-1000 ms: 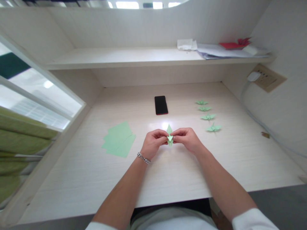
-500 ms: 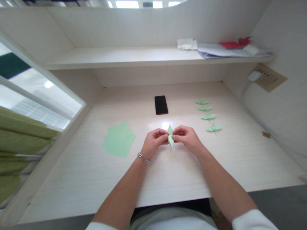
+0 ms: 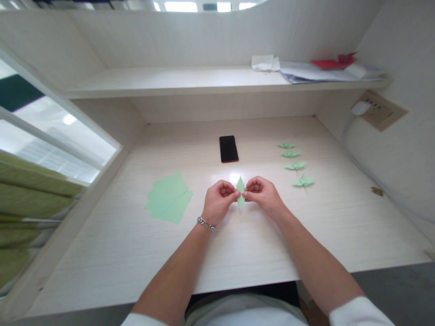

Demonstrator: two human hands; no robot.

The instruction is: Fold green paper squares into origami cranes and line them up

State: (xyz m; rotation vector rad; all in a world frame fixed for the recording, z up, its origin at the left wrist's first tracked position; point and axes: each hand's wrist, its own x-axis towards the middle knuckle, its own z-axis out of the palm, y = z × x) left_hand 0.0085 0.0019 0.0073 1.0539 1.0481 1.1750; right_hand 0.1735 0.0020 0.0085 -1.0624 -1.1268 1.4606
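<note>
A small piece of folded green paper, long and pointed at both ends, is held upright between my two hands above the desk. My left hand pinches its left edge with thumb and fingers, a silver chain bracelet on the wrist. From the other side, my right hand grips the right edge in the same way. Both thumbs meet near the paper's middle and cover part of it. To the left, a fanned stack of green paper sheets lies flat. Several folded green paper cranes stand in a column on the right.
A black phone lies beyond my hands on the pale desk. Papers and a red paper crane rest on the shelf above. A white plug sits in the wall socket, its cable running down the right side.
My left thumb has moved slightly right, toward the paper's middle. The folded paper has straightened and its lower part now looks flatter. The sheets, cranes and phone have stayed where they were.
</note>
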